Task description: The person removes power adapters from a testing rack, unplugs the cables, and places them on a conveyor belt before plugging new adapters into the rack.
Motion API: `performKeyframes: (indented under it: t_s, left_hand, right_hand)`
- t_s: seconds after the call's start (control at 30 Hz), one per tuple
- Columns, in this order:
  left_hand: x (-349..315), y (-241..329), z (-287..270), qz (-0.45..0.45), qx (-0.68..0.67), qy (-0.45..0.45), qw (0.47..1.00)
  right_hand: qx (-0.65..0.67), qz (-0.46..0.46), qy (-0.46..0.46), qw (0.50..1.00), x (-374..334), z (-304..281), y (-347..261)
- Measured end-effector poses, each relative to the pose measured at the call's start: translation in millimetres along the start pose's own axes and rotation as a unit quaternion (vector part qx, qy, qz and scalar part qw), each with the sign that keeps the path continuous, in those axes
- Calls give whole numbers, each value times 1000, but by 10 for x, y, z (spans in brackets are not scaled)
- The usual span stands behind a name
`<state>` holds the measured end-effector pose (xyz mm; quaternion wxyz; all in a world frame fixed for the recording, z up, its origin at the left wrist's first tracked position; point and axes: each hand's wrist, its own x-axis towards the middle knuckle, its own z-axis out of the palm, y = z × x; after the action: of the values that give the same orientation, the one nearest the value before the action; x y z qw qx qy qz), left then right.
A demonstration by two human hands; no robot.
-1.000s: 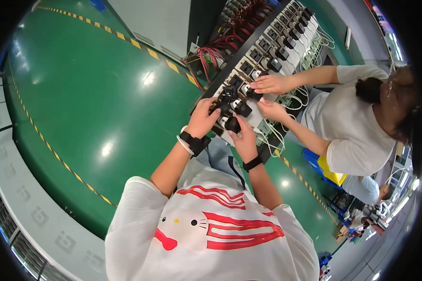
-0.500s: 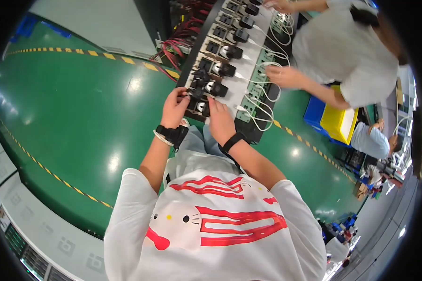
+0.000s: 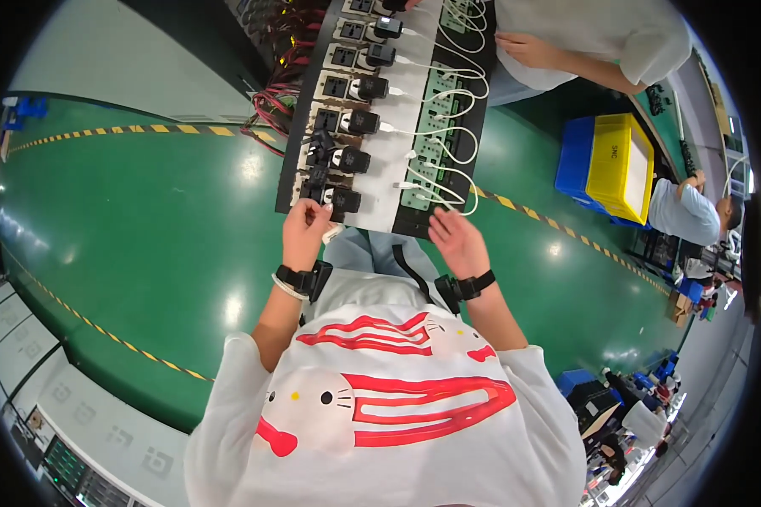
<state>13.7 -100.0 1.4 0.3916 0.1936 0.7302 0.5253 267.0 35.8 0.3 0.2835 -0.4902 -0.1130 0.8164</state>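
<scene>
On a long board, a row of black plug-in chargers (image 3: 348, 160) sits in sockets, white cables running from several of them. My left hand (image 3: 305, 230) is at the board's near left corner, fingers pinched together beside the nearest charger (image 3: 344, 199) and a black plug (image 3: 315, 179). What lies between those fingertips, if anything, is hidden. My right hand (image 3: 460, 240) hovers by the near right corner, fingers apart and holding nothing I can see. Close to it are a looping white cable (image 3: 457, 196) and a green circuit board (image 3: 415, 198). The nearest charger shows no cable in it.
Across the board stands a co-worker in a light shirt, one hand (image 3: 528, 51) beside the far right edge. Red wires (image 3: 272, 110) hang at the board's left. A yellow bin (image 3: 619, 165) and a blue bin (image 3: 573, 160) stand to the right. Striped tape (image 3: 558, 230) marks the green floor.
My right hand has left the nearest charger and moved right to the circuit-board side. My left hand has drawn back slightly to the corner. The view has shifted, and the co-worker's hands have moved.
</scene>
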Motion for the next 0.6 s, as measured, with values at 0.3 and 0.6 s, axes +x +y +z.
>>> performKeyframes:
  t_s: [0.3, 0.6]
  left_hand:
    - [-116, -18, 164, -16, 15, 1, 1000]
    - [-12, -57, 194, 15, 95, 73, 993]
  right_hand:
    - [-63, -171, -37, 983, -160, 82, -582]
    - [-563, -231, -208, 766, 51, 1070, -493]
